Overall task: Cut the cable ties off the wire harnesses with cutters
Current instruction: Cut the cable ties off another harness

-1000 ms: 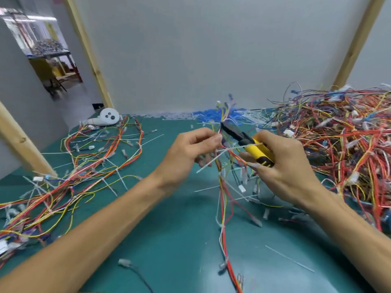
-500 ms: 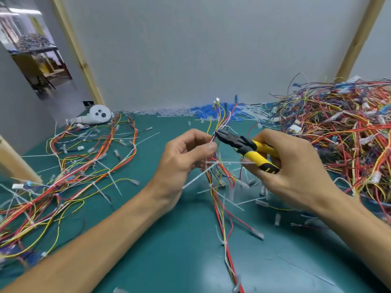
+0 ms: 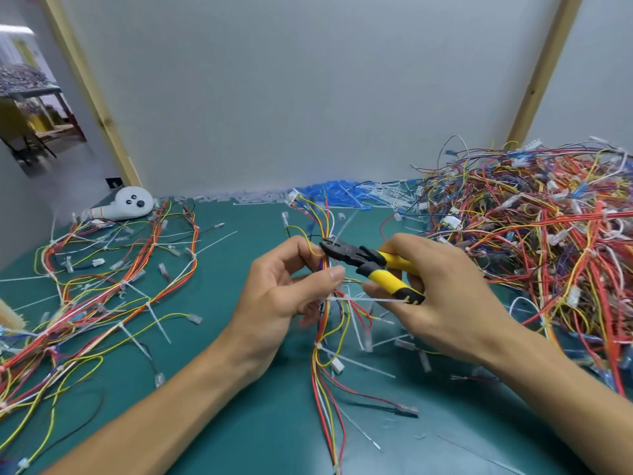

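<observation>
My left hand (image 3: 284,293) pinches a wire harness (image 3: 325,365) of red, yellow, white and blue wires and holds it up over the green table (image 3: 239,423). My right hand (image 3: 445,296) grips yellow-and-black cutters (image 3: 373,265), whose black jaws touch the harness just above my left thumb. A white cable tie (image 3: 359,299) sticks out sideways from the harness below the cutters, toward my right fingers. Another white tie (image 3: 318,346) wraps the bundle lower down.
A big tangled heap of harnesses (image 3: 534,241) fills the right side. More harnesses with ties (image 3: 109,289) are spread on the left. A white plush seal (image 3: 130,204) lies at the back left. Blue and white offcuts (image 3: 342,193) line the wall.
Both hands and the harness have come nearer and lower in the view. The cutter jaws have moved up the bundle, and the white tie now sticks out rightward below them.
</observation>
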Action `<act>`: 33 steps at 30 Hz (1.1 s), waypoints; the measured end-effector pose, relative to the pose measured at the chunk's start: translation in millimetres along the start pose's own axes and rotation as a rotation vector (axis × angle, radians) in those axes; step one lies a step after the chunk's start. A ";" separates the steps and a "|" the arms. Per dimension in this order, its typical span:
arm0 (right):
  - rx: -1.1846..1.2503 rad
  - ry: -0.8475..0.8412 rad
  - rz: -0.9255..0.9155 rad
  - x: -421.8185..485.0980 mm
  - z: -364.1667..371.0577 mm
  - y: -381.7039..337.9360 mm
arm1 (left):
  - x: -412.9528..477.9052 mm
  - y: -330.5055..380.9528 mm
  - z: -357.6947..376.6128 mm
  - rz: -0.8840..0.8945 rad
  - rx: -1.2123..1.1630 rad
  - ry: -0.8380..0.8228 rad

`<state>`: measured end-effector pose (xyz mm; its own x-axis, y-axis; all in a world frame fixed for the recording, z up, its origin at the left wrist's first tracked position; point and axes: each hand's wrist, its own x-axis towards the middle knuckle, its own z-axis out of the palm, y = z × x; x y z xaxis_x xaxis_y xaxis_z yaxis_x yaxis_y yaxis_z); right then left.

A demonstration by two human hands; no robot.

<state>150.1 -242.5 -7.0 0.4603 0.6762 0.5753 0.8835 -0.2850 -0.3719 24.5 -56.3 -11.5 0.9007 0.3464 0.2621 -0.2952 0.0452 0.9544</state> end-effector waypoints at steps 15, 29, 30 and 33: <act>0.102 -0.045 0.050 1.2 -2.8 -0.2 | 0.0 1.9 0.6 0.062 0.065 -0.017; 0.305 0.037 0.140 1.9 -6.4 0.6 | -4.4 16.0 1.6 -0.268 -0.242 -0.142; 0.299 0.035 0.140 1.8 -6.2 0.9 | -4.2 16.7 1.2 -0.288 -0.255 -0.160; 0.255 0.020 0.157 1.6 -6.8 0.9 | -3.2 18.4 0.1 -0.314 -0.267 -0.243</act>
<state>152.3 -246.3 -1.4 0.5932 0.6234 0.5093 0.7521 -0.2035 -0.6269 16.2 -56.7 5.2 0.9985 0.0499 0.0235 -0.0400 0.3627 0.9310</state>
